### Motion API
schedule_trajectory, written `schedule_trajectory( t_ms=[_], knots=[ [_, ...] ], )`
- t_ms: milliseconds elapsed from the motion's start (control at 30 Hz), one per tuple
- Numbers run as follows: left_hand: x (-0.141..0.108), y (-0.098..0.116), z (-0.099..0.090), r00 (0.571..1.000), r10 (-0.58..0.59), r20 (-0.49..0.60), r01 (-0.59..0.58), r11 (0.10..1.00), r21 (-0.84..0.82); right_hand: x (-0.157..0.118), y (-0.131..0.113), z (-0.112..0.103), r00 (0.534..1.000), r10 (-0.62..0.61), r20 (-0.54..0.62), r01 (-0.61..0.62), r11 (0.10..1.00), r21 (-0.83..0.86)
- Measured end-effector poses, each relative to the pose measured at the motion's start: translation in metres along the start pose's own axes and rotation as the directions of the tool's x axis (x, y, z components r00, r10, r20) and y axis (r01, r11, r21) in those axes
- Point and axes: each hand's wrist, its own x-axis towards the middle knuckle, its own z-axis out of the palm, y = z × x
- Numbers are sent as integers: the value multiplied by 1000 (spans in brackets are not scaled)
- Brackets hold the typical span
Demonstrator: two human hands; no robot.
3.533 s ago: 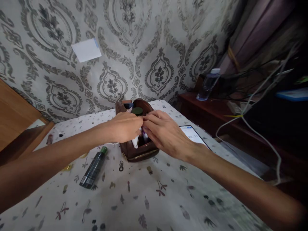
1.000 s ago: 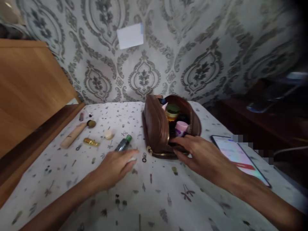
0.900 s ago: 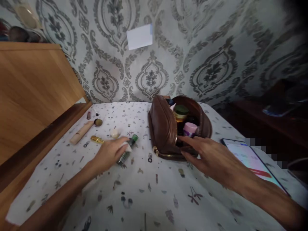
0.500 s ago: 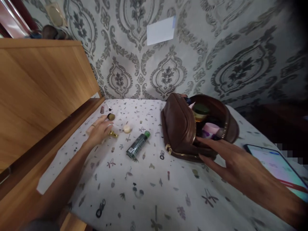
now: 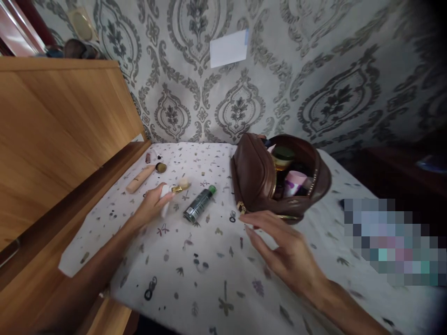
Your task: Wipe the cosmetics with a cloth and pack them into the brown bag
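Note:
My left hand [image 5: 153, 204] is closed around a small white bottle [image 5: 165, 191] with a gold top, held just above the patterned cloth. Beyond the gold top is a small cream round item, partly hidden. A dark green bottle [image 5: 198, 205] with a green cap lies to the right of that hand. My right hand [image 5: 288, 246] hovers in front of the brown bag [image 5: 249, 167], thumb and fingers apart, nothing between them. The bag is unzipped; inside show a pink-and-purple container [image 5: 295, 180] and a jar with a dark green lid [image 5: 283, 156].
A peach tube [image 5: 140, 179] lies at the left, beside a round brown-topped item [image 5: 160, 167]. A wooden panel [image 5: 63, 107] borders the table's left. Patterned wallpaper with a white card [image 5: 228, 49] rises behind. A pixelated patch covers the right side.
My left hand has lifted the gold-topped bottle off the cloth and moved right. My right hand has drawn back from the bag's opening toward the left and nearer me.

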Motion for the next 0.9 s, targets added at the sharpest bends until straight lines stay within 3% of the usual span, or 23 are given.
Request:
schedule_trajectory(
  t_ms=[133, 267, 400, 500, 567, 633, 700, 800, 900],
  knots=[
    [-13, 63, 22, 993, 65, 94, -25, 925, -380, 3, -12, 35, 946, 279, 165, -318, 897, 307],
    [-20, 107, 50, 980, 91, 174, 34, 796, -604, 0, -14, 56, 870, 483, 100, -435, 656, 617],
    [-21, 116, 78, 956, -15, 293, 247, 579, -777, -9, -10, 60, 751, 650, 111, -466, 404, 787],
    [-22, 111, 91, 920, -41, 389, 376, 372, -849, -12, -7, 58, 734, 672, 95, -445, 371, 815],
    [-23, 107, 93, 915, -44, 400, 392, 325, -861, -10, -7, 58, 726, 684, 67, -421, 367, 829],
    [-25, 103, 91, 936, 7, 351, 318, 402, -859, -8, -6, 58, 713, 700, 51, -388, 333, 859],
    [-28, 100, 87, 960, 134, 244, 127, 570, -812, -7, -5, 58, 685, 725, 71, -372, 264, 890],
    [-30, 95, 82, 934, 331, 132, -189, 773, -606, -8, -3, 56, 628, 763, 156, -388, 133, 912],
    [-31, 92, 81, 914, 369, 172, -247, 838, -487, -9, -4, 54, 613, 760, 218, -426, 86, 900]
  ],
)
